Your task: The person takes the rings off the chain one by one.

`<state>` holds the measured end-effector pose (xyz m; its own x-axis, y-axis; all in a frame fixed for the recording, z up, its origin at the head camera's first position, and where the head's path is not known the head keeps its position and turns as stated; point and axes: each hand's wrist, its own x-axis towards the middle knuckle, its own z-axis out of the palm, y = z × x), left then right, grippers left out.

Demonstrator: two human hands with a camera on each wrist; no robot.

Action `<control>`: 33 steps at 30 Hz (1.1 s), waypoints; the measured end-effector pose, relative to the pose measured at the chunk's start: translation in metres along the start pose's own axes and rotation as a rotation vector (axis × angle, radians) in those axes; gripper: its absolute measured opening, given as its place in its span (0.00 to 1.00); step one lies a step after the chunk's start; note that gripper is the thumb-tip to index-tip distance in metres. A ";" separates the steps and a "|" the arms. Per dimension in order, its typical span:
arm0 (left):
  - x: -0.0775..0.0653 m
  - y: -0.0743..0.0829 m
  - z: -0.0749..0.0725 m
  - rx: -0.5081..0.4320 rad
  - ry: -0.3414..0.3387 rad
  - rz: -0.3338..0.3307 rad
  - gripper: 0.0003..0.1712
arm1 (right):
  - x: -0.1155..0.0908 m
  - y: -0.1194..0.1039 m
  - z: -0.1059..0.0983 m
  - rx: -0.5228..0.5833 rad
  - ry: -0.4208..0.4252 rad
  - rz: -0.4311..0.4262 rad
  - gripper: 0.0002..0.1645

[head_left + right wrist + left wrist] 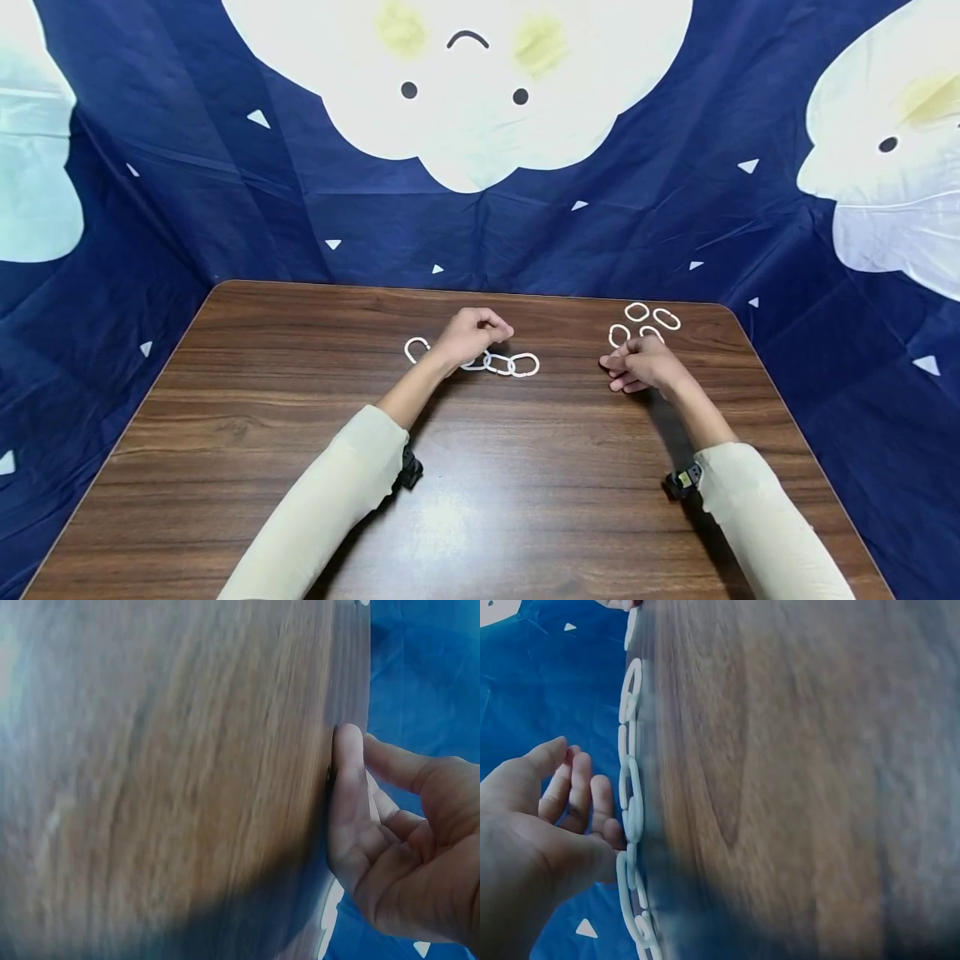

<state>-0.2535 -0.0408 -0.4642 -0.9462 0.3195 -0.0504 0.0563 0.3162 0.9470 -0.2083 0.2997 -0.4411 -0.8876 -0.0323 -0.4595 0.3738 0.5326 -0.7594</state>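
Observation:
A chain of joined white plastic links [498,364] lies across the middle of the table, seen edge-on in the left wrist view. My left hand [467,335] is over the chain, covering part of it. Its fingers [579,787] are loosely bent, with nothing between them and the thumb. To the right, my right hand [643,365] is low over the table beside several loose white links [637,312]. It partly covers the nearest one. Thumb and forefinger come close together in the right wrist view, and I cannot tell whether a link is between them.
The brown wooden table [480,517] ends at a straight far edge just beyond the links. A dark blue cloth [480,233] with white clouds hangs behind it and along both sides. A small dark camera [684,480] sits at my right wrist.

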 end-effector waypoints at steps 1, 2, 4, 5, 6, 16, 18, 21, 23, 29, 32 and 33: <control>0.000 -0.001 -0.001 0.021 0.000 -0.002 0.08 | 0.000 -0.001 0.002 -0.011 -0.003 -0.002 0.14; 0.000 -0.002 -0.003 0.046 0.001 -0.001 0.08 | 0.000 -0.002 0.004 -0.019 -0.008 -0.004 0.15; 0.002 -0.005 -0.005 0.084 -0.003 0.002 0.08 | 0.000 -0.005 0.007 -0.032 -0.019 -0.008 0.16; 0.006 -0.011 -0.006 0.123 0.000 0.015 0.07 | 0.000 -0.006 0.009 -0.036 -0.025 -0.011 0.16; 0.009 -0.015 -0.007 0.155 0.001 0.020 0.07 | 0.000 -0.006 0.010 -0.041 -0.032 -0.015 0.16; 0.029 -0.046 -0.014 0.331 -0.058 -0.002 0.08 | 0.001 -0.018 0.030 -0.055 -0.089 -0.078 0.17; 0.028 -0.045 -0.014 0.351 -0.068 -0.028 0.09 | 0.003 -0.020 0.036 -0.057 -0.115 -0.101 0.17; 0.025 -0.041 -0.014 0.367 -0.074 -0.048 0.10 | 0.007 -0.024 0.045 -0.056 -0.144 -0.134 0.20; 0.022 -0.038 -0.013 0.371 -0.073 -0.052 0.11 | 0.009 -0.028 0.050 -0.058 -0.164 -0.151 0.22; 0.014 -0.032 -0.013 0.372 -0.062 -0.050 0.10 | 0.018 -0.038 0.063 -0.064 -0.214 -0.208 0.26; 0.014 -0.032 -0.013 0.378 -0.063 -0.048 0.09 | 0.023 -0.039 0.069 -0.059 -0.228 -0.232 0.24; 0.014 -0.032 -0.013 0.380 -0.064 -0.046 0.09 | 0.025 -0.039 0.070 -0.058 -0.232 -0.238 0.23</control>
<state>-0.2726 -0.0577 -0.4913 -0.9293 0.3487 -0.1215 0.1394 0.6359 0.7591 -0.2262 0.2185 -0.4551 -0.8608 -0.3497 -0.3698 0.1414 0.5337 -0.8338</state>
